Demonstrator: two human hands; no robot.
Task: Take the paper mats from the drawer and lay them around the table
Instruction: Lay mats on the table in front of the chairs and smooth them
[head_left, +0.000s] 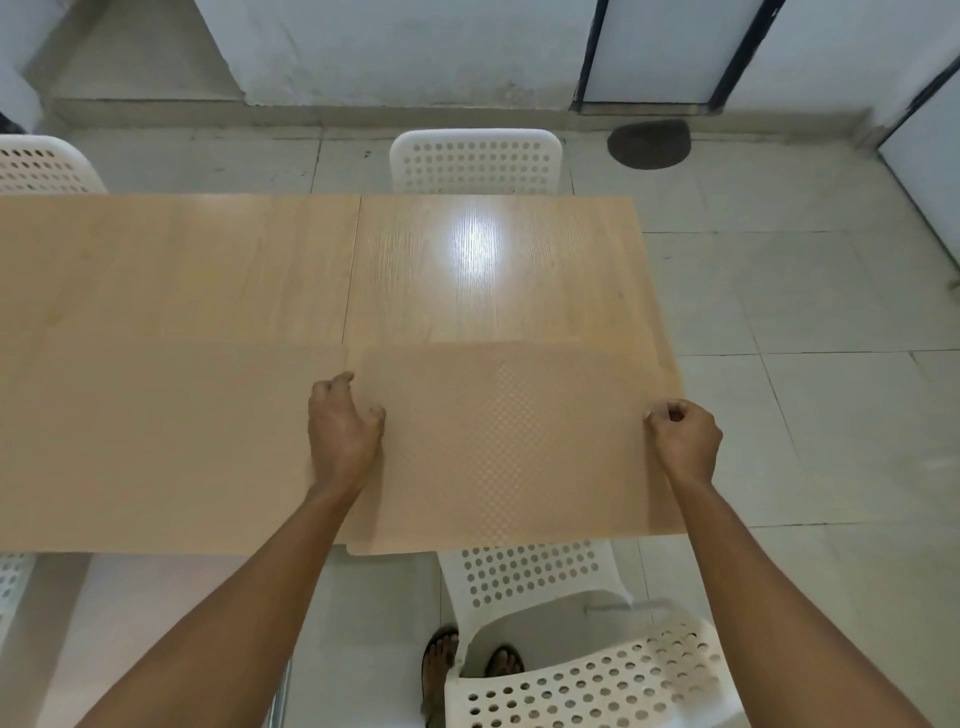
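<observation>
A tan paper mat (509, 447) with a fine checked texture lies over the near right part of the light wooden table (208, 270). Its near edge hangs slightly past the table's front edge. My left hand (343, 431) grips the mat's left edge, fingers curled on top. My right hand (683, 439) pinches the mat's right edge near the table's right side. No other mat and no drawer are in view.
A white perforated chair (475, 161) stands at the far side, another (41, 163) at the far left. A third white chair (571, 654) is right below me at the near side, next to my sandalled feet. A dark floor mat (649, 144) lies by a door.
</observation>
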